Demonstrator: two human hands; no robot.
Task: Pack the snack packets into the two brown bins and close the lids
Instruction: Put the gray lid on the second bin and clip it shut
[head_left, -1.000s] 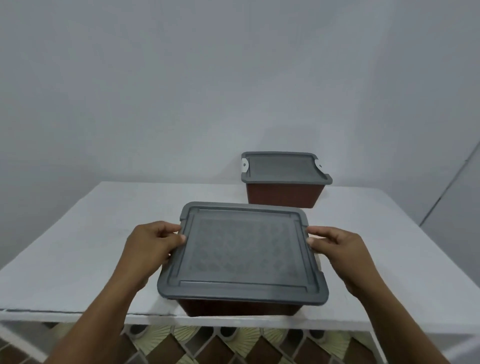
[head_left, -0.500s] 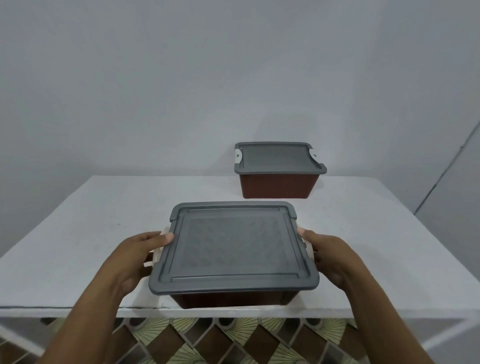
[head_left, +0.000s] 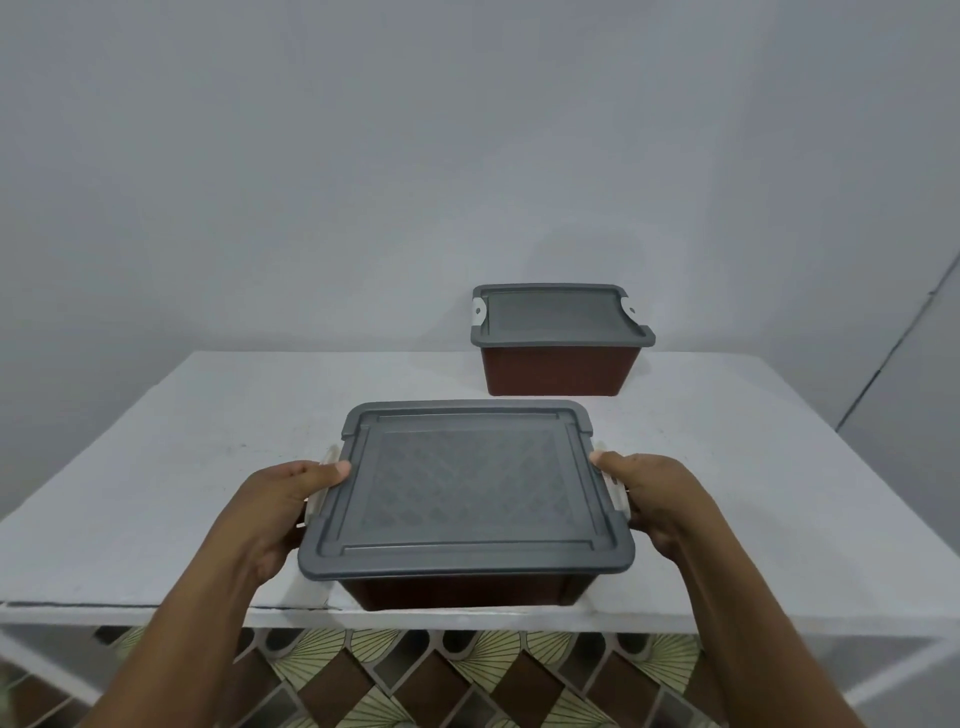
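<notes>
Left hand (head_left: 275, 514) and right hand (head_left: 662, 499) grip opposite sides of the near bin (head_left: 467, 590) at the front edge of the bench (head_left: 156, 467) — thumbs on its grey lid (head_left: 462, 483), fingers curled at the white side latches (head_left: 319, 499), probably to snap them shut. Beyond the fingers stands the far bin (head_left: 558, 369), lidded. No packets visible — no legible writing.

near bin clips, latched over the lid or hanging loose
Not latched. The grey lid sits flat on the near bin, but its white clips stick out at the sides, not folded over it.
</notes>
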